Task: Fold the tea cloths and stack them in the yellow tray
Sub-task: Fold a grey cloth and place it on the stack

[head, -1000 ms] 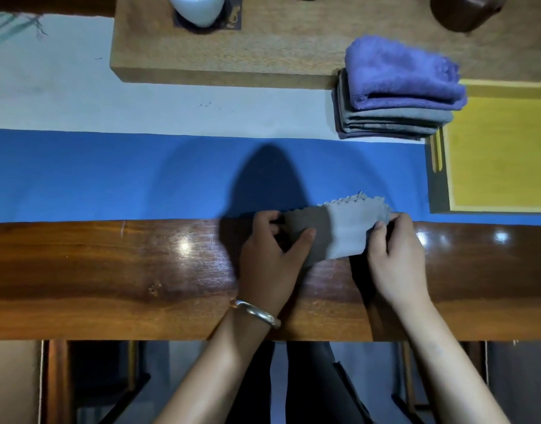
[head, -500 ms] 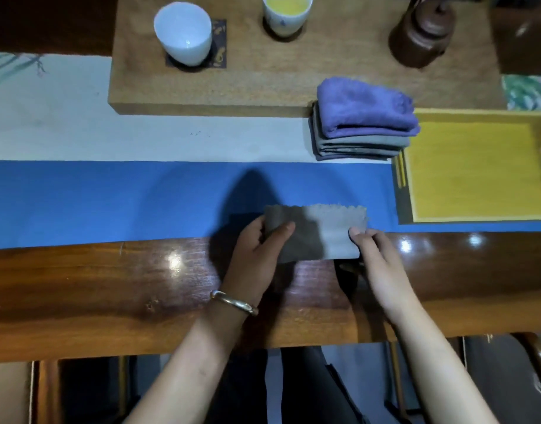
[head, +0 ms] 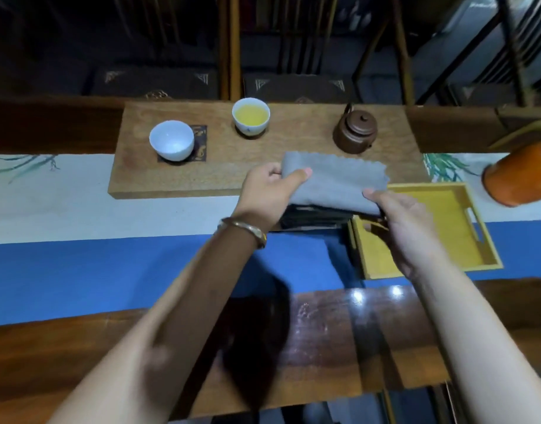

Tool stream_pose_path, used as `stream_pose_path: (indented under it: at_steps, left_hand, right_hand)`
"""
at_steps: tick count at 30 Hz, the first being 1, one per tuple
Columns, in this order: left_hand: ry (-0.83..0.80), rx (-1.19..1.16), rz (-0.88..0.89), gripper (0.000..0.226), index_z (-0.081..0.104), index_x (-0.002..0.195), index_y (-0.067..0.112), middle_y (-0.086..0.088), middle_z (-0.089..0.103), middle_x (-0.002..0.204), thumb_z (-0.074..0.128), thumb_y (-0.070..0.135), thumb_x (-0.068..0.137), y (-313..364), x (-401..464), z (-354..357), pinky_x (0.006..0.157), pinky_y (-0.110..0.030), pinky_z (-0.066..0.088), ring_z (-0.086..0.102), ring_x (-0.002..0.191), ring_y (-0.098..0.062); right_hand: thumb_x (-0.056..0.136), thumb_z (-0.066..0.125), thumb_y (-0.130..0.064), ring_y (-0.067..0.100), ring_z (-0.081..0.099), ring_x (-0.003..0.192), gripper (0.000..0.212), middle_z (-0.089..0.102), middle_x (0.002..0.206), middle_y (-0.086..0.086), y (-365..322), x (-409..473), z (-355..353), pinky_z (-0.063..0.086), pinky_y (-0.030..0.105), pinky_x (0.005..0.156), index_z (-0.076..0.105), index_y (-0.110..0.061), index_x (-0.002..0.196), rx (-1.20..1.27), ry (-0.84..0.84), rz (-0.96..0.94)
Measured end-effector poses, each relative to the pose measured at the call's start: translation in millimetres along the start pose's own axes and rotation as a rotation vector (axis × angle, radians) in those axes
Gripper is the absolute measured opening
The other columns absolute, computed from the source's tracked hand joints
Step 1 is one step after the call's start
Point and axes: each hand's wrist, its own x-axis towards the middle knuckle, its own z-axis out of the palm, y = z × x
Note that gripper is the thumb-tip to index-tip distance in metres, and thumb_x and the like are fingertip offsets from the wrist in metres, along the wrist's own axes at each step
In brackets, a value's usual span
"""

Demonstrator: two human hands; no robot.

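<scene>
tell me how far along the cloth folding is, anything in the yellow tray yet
Done: the grey cloth looks folded into a flat rectangle. In hand: the left hand and right hand hold it by its ends over the pile of folded cloths beside the tray. Left: the yellow tray holds no cloths, so the stack has yet to go in.

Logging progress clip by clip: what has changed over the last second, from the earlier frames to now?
The folded grey cloth, held by the left hand and right hand, has been carried from the table's near edge away onto the stack of cloths beside the yellow tray, hiding the purple cloth that topped it. Both hands keep their hold. The stack has not moved; the tray is still empty.
</scene>
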Motion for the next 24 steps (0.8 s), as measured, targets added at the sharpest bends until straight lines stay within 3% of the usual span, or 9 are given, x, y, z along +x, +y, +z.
stream_pose_path:
  at_steps: [3, 5, 11, 14, 16, 19, 21, 24]
  left_hand:
    - [0.123, 0.151, -0.008, 0.032, 0.049, 0.072, 0.011, 0.001, 0.039, 0.058, 0.071, 0.032, 0.081, -4.5, 22.7, 8.4, 0.045, -0.021, 0.029, 0.035, 0.052, -0.013]
    - [0.165, 0.186, -0.019, 0.040, 0.039, 0.064, 0.016, 0.002, 0.031, 0.056, 0.072, 0.032, 0.081, -16.7, 34.8, 10.2, 0.042, -0.021, 0.024, 0.029, 0.050, -0.013]
    - [0.239, 0.242, -0.075, 0.050, 0.031, 0.053, 0.022, 0.016, 0.032, 0.034, 0.075, 0.026, 0.076, -62.9, 53.2, 8.9, 0.041, -0.014, 0.027, 0.031, 0.034, -0.001]
    - [0.348, 0.343, -0.093, 0.039, 0.047, 0.065, 0.021, 0.013, 0.053, 0.062, 0.080, 0.041, 0.065, -71.3, 62.7, 5.0, 0.055, -0.021, 0.041, 0.051, 0.057, -0.006]
    - [0.383, 0.415, -0.206, 0.057, 0.053, 0.083, 0.017, 0.012, 0.055, 0.076, 0.078, 0.060, 0.055, -72.3, 63.7, 1.3, 0.056, -0.023, 0.041, 0.054, 0.068, -0.007]
    - [0.209, 0.355, -0.470, 0.076, 0.062, 0.090, 0.021, 0.013, 0.064, 0.074, 0.067, 0.080, 0.043, -74.5, 59.4, -2.0, 0.059, -0.024, 0.050, 0.063, 0.072, -0.006]
    - [0.102, 0.280, -0.586, 0.073, 0.062, 0.086, 0.025, 0.007, 0.069, 0.082, 0.067, 0.082, 0.039, -80.4, 57.0, 0.1, 0.073, -0.030, 0.058, 0.071, 0.077, -0.014]
    - [0.081, 0.144, -0.563, 0.066, 0.062, 0.088, 0.025, 0.005, 0.066, 0.096, 0.075, 0.070, 0.042, -85.7, 56.6, 8.7, 0.073, -0.024, 0.056, 0.066, 0.089, -0.012]
  right_hand:
    - [0.083, 0.069, -0.026, 0.010, 0.056, 0.064, 0.015, 0.061, 0.068, -0.004, -6.0, 31.9, -1.1, 0.047, 0.023, 0.061, 0.065, -0.018, 0.072, -0.118, 0.007, -0.034]
    - [0.083, 0.069, -0.027, 0.015, 0.052, 0.072, 0.014, 0.057, 0.077, 0.004, 0.2, 49.1, -0.2, 0.043, 0.027, 0.068, 0.065, -0.015, 0.077, -0.190, -0.013, -0.030]
    - [0.085, 0.068, -0.021, 0.010, 0.028, 0.051, 0.029, 0.033, 0.061, 0.001, 41.9, 81.4, 8.1, 0.026, 0.025, 0.051, 0.049, -0.013, 0.064, -0.362, -0.024, -0.012]
    - [0.084, 0.069, -0.025, 0.012, 0.037, 0.057, 0.025, 0.044, 0.065, -0.001, 53.0, 92.4, 11.1, 0.032, 0.022, 0.052, 0.051, -0.015, 0.071, -0.380, 0.010, 0.010]
    - [0.082, 0.071, -0.028, 0.010, 0.042, 0.057, 0.029, 0.047, 0.065, -0.004, 54.5, 100.0, 9.9, 0.034, 0.020, 0.053, 0.046, -0.019, 0.070, -0.431, 0.026, -0.001]
    - [0.080, 0.073, -0.034, 0.007, 0.047, 0.064, 0.031, 0.051, 0.075, -0.005, 54.7, 108.9, 5.3, 0.036, 0.024, 0.057, 0.048, -0.017, 0.085, -0.502, 0.017, 0.019]
    - [0.080, 0.072, -0.036, 0.011, 0.048, 0.069, 0.036, 0.051, 0.079, -0.006, 55.9, 111.1, 3.3, 0.035, 0.029, 0.060, 0.049, -0.014, 0.096, -0.581, -0.002, 0.024]
    - [0.082, 0.069, -0.035, 0.019, 0.050, 0.076, 0.033, 0.054, 0.079, -0.002, 56.6, 112.9, 2.2, 0.033, 0.028, 0.065, 0.052, -0.011, 0.097, -0.643, -0.037, -0.001]
